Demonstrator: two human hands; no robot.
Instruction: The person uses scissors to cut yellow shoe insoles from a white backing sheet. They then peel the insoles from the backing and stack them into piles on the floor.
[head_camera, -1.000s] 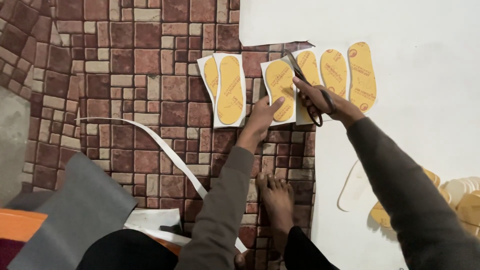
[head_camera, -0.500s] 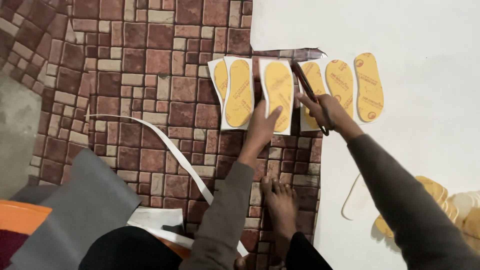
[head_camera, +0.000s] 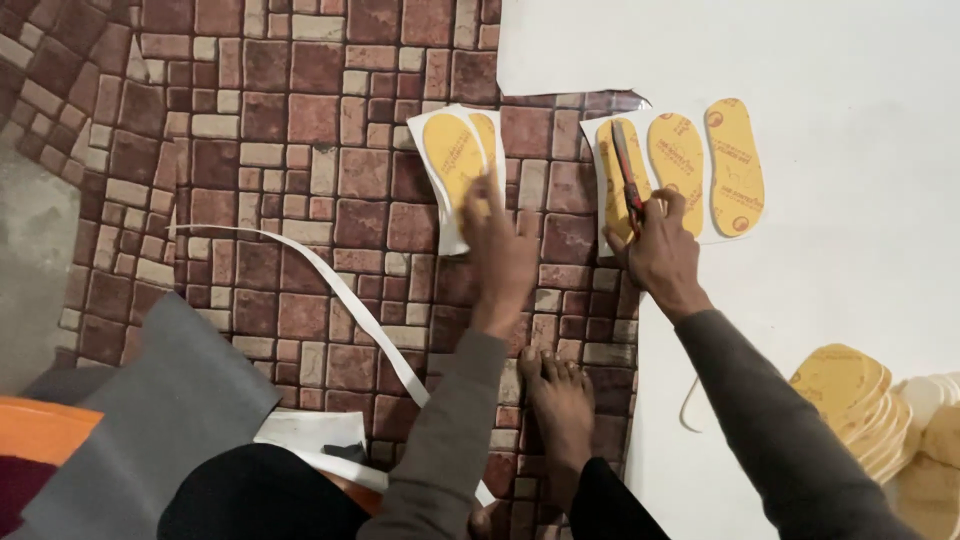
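- Scissors (head_camera: 628, 172) clasped in right hand (head_camera: 660, 250), fingers closed round the handles, blades lying over the white sheet (head_camera: 850, 250) beside three printed yellow insole shapes (head_camera: 680, 158).
- Left hand (head_camera: 500, 250) flat, fingers spread, pressing a cut-off white piece with two yellow insoles (head_camera: 455, 160) onto the brick-pattern floor covering (head_camera: 270, 150); nothing gripped.
- Risk: bare foot (head_camera: 558, 400) just below both hands; dropped blades could strike it.
- Risk: loose white strip (head_camera: 330, 290) nearby, liable to snag.
- Unclear: blade opening, hidden against the print. Stack of cut insoles (head_camera: 850, 400) cropped at the frame edge.
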